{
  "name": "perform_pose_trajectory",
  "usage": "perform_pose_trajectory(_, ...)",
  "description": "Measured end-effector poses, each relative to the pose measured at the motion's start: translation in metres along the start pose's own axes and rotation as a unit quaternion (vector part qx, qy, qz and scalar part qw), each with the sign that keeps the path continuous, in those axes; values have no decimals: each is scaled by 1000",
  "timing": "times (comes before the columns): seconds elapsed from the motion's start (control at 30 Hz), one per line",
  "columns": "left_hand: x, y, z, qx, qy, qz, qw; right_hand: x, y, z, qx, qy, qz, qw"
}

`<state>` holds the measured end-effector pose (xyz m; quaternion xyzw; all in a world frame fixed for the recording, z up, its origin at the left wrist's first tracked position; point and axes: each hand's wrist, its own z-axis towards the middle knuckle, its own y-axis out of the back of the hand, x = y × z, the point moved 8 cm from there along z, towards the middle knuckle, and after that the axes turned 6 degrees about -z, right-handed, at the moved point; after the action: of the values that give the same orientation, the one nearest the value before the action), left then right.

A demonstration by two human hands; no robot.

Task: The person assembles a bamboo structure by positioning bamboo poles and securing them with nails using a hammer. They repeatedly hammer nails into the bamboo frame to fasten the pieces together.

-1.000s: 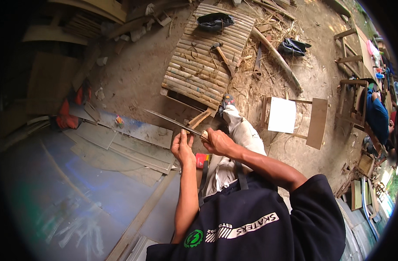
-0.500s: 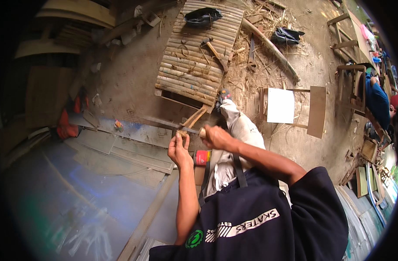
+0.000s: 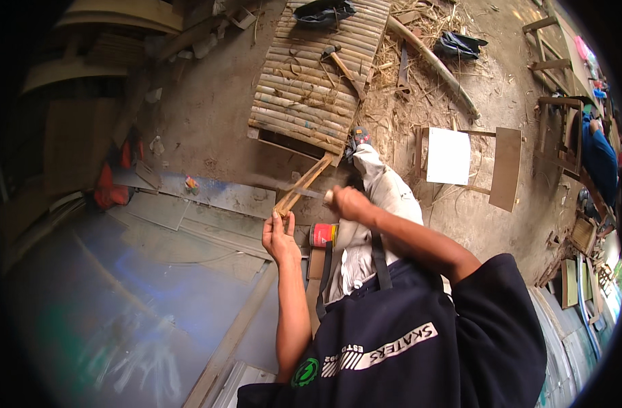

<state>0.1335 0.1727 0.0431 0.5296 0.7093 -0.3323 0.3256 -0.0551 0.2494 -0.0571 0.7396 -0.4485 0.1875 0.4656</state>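
One blurred blade; pale handle

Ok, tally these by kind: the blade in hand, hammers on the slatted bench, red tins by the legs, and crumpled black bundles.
Blade in the right hand: 1
Hammer: 1
Red tin: 1
Crumpled black bundles: 2
Total: 5

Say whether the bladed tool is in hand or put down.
In hand: the right hand grips the bladed tool by its pale handle; the blurred blade points left, overlapping the wooden strips in view.
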Motion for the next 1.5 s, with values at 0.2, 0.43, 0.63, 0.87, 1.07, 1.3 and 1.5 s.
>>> perform_pose_trajectory(0.2,0,2,5,19,-14,-4,1000,3,-6,3,6,82,1,997)
perform_pose_trajectory(0.43,3,16,3,-6,-14,3,1000,-19,-11,9,16,46,5,999)
perform_pose_trajectory(0.63,0,35,4,-62,-3,21,998,-31,-32,13,54,60,-26,996)
perform_pose_trajectory(0.87,-7,7,-7,8,-13,28,999,-89,-16,9,16,-48,-76,996)
perform_pose_trajectory(1.07,-8,-9,-2,21,6,34,999,-19,10,-37,-6,36,-3,999)
perform_pose_trajectory(1.3,6,-13,-7,30,36,-14,999,73,47,-63,0,82,115,990)
perform_pose_trajectory(1.5,18,-21,-11,41,32,-36,998,74,55,-60,-12,100,72,992)
